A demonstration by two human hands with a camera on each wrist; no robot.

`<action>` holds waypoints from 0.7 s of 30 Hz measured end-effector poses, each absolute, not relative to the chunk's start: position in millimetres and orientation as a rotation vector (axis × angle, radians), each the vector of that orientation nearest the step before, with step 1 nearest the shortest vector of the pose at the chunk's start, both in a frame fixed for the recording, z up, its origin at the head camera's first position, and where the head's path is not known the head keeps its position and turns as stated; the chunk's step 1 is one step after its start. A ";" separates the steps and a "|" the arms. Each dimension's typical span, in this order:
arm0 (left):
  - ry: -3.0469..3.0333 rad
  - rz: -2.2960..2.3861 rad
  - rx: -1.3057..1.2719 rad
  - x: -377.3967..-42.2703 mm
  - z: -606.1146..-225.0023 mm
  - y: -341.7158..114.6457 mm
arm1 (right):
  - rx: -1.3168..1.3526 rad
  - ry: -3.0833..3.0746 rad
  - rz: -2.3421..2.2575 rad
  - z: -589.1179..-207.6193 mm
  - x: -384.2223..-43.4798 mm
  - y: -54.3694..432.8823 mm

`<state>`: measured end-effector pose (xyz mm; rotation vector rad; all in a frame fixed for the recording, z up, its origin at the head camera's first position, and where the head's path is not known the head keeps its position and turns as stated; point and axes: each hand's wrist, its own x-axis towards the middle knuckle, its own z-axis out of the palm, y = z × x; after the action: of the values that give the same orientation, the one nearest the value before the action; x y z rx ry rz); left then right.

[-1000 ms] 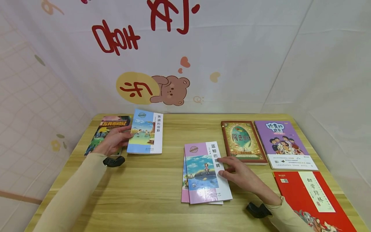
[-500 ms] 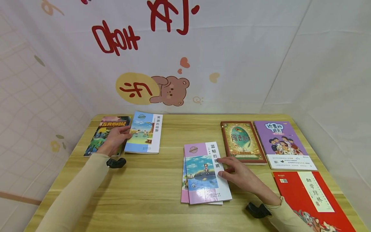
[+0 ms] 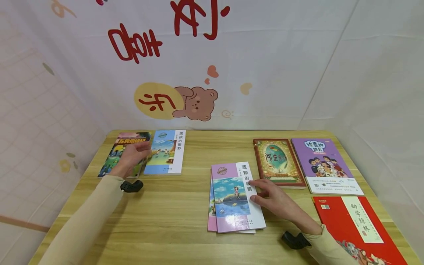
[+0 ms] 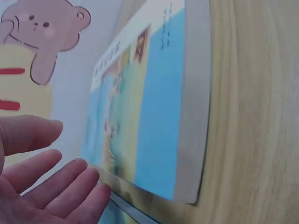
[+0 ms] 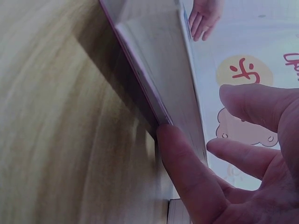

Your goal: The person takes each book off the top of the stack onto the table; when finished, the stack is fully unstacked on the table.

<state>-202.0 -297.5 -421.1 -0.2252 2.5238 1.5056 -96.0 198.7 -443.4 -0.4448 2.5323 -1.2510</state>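
My left hand hovers at the back left with its fingers loosely extended, over the gap between two books. Beside it lies a blue and white storybook, flat on the table; in the left wrist view the fingers are apart from this book's cover. To its left, a dark green comic-style book is partly covered by the hand. My right hand rests at the right edge of a purple and white storybook, which lies on a pink one. One finger touches the page edges; the others are spread.
Along the right side lie a brown and green book, a purple book and a large red book. The wooden table meets a white printed cloth at the back.
The blue and white storybook has come down flat beside the green one. My left hand has let go of it and drawn slightly left. The right hand has stayed put.
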 end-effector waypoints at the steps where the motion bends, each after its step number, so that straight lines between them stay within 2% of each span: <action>1: 2.532 1.504 -0.198 -200.5 -419.1 -296.2 | -0.442 2.530 -1.256 -443.1 -95.8 198.6; 11: 2.564 1.517 0.082 -180.3 -403.5 -253.3 | -0.458 2.507 -1.292 -441.0 -95.3 200.3; 21: 2.521 1.540 0.221 -159.9 -394.6 -214.7 | -0.442 2.518 -1.267 -443.6 -95.6 199.9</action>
<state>-159.9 -214.7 -394.6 0.2211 2.5209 1.5397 -95.6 199.9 -443.6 -0.4424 2.5176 -1.2671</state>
